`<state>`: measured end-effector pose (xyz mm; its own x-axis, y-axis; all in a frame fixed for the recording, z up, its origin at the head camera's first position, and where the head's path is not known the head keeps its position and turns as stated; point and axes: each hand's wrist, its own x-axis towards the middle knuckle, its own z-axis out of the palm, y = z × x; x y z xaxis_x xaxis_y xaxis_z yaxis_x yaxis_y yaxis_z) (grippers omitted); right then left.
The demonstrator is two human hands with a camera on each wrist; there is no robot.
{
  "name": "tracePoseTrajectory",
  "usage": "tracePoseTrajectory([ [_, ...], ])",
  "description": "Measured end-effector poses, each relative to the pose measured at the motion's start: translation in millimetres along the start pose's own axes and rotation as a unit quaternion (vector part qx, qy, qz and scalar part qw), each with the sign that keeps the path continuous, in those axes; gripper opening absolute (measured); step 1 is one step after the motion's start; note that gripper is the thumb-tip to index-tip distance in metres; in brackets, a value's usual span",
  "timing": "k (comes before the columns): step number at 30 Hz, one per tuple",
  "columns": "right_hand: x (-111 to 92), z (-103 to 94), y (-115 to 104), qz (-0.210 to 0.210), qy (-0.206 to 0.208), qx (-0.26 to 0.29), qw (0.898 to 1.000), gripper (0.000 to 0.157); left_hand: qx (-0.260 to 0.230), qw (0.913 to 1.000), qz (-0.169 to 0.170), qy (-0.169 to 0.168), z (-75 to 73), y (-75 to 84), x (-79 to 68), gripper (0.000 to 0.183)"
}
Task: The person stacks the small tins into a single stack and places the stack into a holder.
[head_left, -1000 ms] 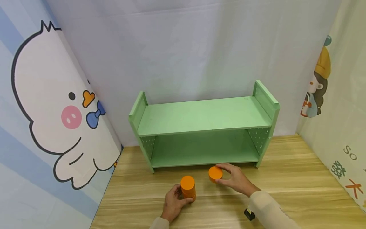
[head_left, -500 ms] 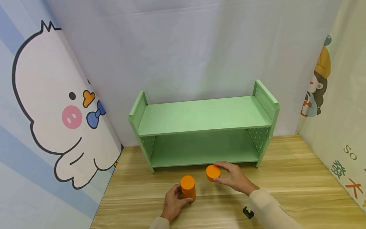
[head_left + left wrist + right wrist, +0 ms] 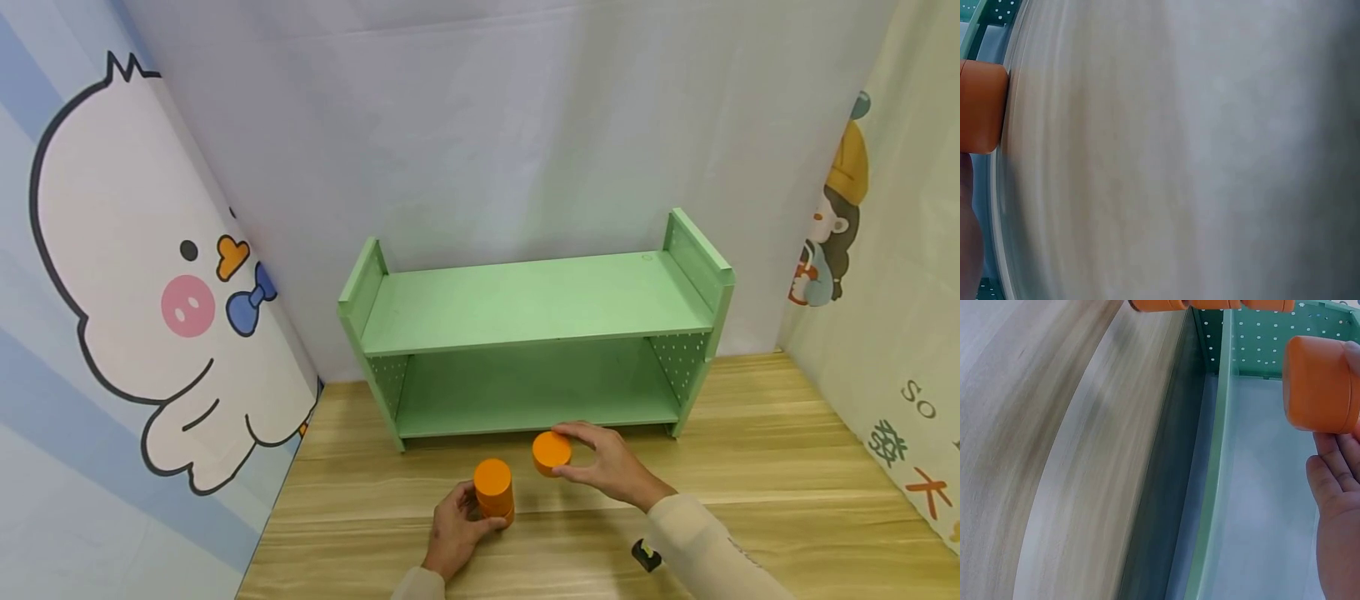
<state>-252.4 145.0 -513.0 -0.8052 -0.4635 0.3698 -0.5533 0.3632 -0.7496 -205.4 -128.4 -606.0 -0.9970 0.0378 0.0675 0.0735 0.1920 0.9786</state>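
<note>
My left hand (image 3: 453, 533) grips a stack of orange cylinders (image 3: 492, 487) low down, thumb on the near right side and fingers on the left. Part of one orange cylinder (image 3: 982, 106) shows at the left edge of the left wrist view. To the right of the stack, my right hand (image 3: 611, 471) pinches another orange cylinder (image 3: 551, 454) between thumb and fingers, apart from the stack. In the right wrist view this held cylinder (image 3: 1316, 384) has rounded edges and a seam line. There the stack (image 3: 1210, 303) appears in sections at the top edge.
A green two-level shelf (image 3: 536, 304) with perforated side panels stands behind both hands, close to them. A small black object (image 3: 646, 555) with a yellow-green mark lies beside the right sleeve on the wood-patterned table (image 3: 787, 483). Printed cloth surrounds the table.
My right hand has shifted a little to the left with its cylinder, closer to the stack. The left hand and the stack have stayed in place.
</note>
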Motion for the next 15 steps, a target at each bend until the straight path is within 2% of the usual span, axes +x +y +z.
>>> tracePoseTrajectory([
  [15,7,3.3,-12,-0.014,-0.013,-0.004,1.000,0.056,-0.005,1.0000,0.003,-0.003,-0.2,-2.3,0.7,0.064],
])
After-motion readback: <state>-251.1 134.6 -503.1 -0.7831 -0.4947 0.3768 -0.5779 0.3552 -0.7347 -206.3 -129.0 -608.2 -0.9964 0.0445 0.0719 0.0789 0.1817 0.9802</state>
